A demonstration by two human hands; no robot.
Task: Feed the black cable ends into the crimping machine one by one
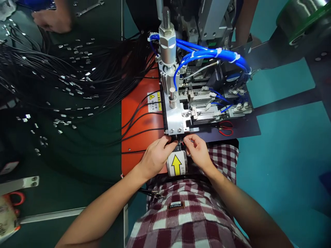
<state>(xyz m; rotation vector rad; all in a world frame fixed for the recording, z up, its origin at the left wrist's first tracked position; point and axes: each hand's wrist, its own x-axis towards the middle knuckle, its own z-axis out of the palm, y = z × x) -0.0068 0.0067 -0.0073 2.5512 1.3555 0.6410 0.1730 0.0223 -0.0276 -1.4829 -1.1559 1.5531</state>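
My left hand (158, 152) and my right hand (198, 148) meet at the front of a small metal press machine (176, 119), just under its silver block. Both hands pinch a thin black cable (144, 132) with fine coloured wire ends at the machine's slot (180, 140). The left fingers are closed on the cable from the left; the right fingers pinch its tip, where a speck of red shows. Below the hands sits a white label with a yellow arrow (177, 164).
A large bundle of black cables with metal tips (64, 79) covers the green table on the left. The machine stands on an orange plate (137, 113), with blue air hoses (204, 55) above. Red-handled scissors (225, 129) lie to its right. Another person's hand (53, 19) is at top left.
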